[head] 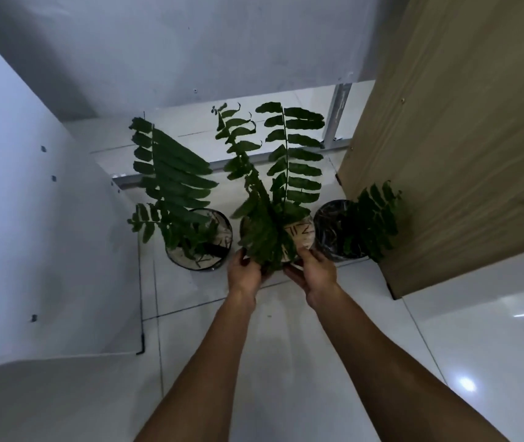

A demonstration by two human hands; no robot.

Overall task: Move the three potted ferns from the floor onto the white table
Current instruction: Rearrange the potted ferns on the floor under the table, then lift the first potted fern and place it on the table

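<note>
Three potted ferns stand in a row on the white tiled floor. The left fern (190, 240) sits in a dark-rimmed pot with long fronds. The middle fern (299, 234) has tall upright fronds and a pale pot with dark marks. The right fern (343, 231) is in a dark pot beside a wooden panel. My left hand (243, 272) grips the middle pot's left side and my right hand (315, 272) grips its right side. Fronds hide much of that pot, which looks to rest on the floor.
A white panel (31, 218) rises on the left and a white wall (190, 52) behind the ferns. A tall wooden panel (461, 154) stands close on the right. Glossy floor tiles (286, 362) spread below my arms. Metal frame legs (338, 113) show at the back.
</note>
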